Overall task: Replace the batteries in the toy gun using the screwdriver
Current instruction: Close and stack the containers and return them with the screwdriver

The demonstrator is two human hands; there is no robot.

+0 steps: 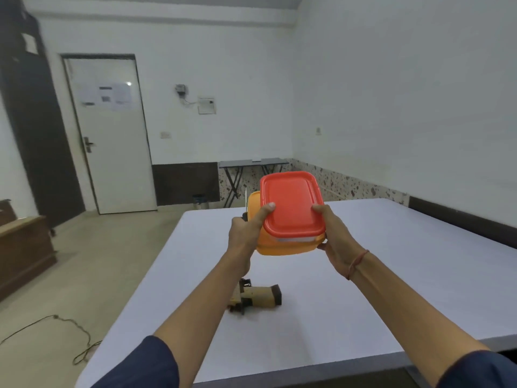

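Observation:
Both my hands hold two stacked plastic boxes in the air above the white table (391,275): a box with a red lid (291,204) on top and an orange box (279,246) below. My left hand (247,232) grips their left side, thumb on the red lid, and also holds a screwdriver (246,203) whose thin shaft points up. My right hand (334,233) grips the right side. The tan and black toy gun (258,296) lies on the table below my left forearm, partly hidden by it.
A white door (112,135) stands at the back left, a dark folding table (251,166) against the far wall. A wooden bench (22,247) is at the left. A cable (70,331) lies on the floor by the table's left edge.

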